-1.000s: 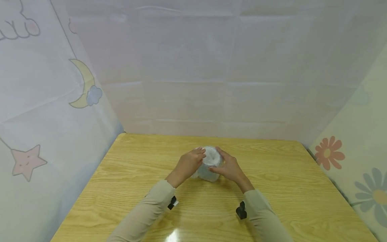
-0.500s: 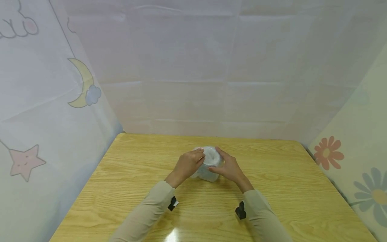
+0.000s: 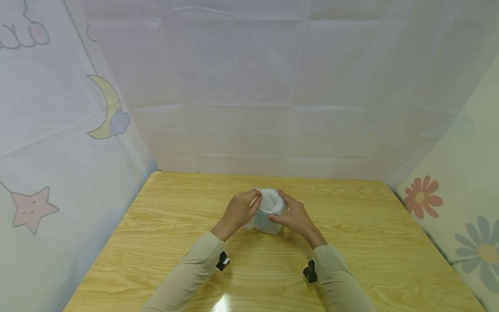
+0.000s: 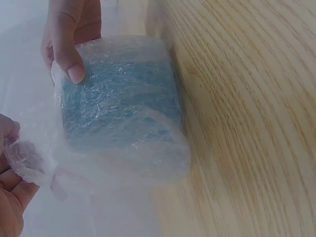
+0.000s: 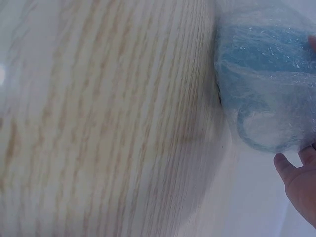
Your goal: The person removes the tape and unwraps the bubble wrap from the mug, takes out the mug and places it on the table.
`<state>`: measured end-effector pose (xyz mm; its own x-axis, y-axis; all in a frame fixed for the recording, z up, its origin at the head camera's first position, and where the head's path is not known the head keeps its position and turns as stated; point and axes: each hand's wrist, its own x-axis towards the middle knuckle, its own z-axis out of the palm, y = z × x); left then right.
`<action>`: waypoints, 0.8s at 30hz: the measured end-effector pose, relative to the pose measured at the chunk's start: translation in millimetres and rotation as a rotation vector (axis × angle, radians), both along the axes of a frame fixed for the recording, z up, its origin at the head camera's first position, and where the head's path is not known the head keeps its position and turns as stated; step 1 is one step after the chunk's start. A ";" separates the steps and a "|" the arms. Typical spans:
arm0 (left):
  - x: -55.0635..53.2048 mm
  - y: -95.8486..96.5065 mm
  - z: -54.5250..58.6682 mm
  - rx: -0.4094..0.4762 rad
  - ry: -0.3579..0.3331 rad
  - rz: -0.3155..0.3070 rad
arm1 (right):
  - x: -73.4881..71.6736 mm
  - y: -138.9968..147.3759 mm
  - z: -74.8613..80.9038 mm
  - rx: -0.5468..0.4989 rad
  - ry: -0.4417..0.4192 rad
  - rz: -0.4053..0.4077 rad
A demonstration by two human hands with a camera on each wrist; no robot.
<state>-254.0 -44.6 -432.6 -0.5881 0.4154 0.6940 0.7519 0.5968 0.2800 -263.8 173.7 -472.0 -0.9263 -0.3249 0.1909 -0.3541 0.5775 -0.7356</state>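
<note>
A light-blue mug (image 4: 123, 98) stands on the table inside clear, crinkled plastic wrapping (image 4: 143, 168). Through the plastic, a rounded blue loop like a handle (image 5: 247, 136) shows in the right wrist view. From the head view its whitish top has a hollow in the middle. My right hand (image 3: 298, 216) grips the wrapped mug from the right, thumb on the near side and fingers toward the far rim. On the other side, my left hand (image 3: 238, 211) pinches a bunched end of the plastic (image 4: 29, 158), beside the mug's upper left.
The wood-grain table (image 3: 175, 208) stretches out around the mug on all sides. Pale cloth walls with printed drawings close it in at the back (image 3: 241, 130), left and right. A small black device (image 3: 310, 271) sits at each wrist.
My left hand has shifted slightly left, and its fingers have gone from lying over the mug's edge to pinching the plastic. The right hand and the mug stay in place.
</note>
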 end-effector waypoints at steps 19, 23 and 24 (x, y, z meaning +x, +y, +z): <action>8.4 -11.1 0.4 -0.099 -0.044 -0.097 | 1.0 -0.3 1.7 0.007 0.026 0.003; 8.4 -10.0 0.8 -0.104 -0.028 -0.094 | 0.2 -0.5 0.2 0.010 0.030 0.005; 8.5 -9.7 0.8 -0.099 -0.027 -0.095 | -0.1 -0.5 -0.3 0.007 0.030 0.007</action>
<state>-245.6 -54.3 -431.8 -0.5606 0.5359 0.6312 0.7994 0.5490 0.2440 -263.9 173.2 -472.2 -0.9179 -0.3326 0.2165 -0.3801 0.5802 -0.7203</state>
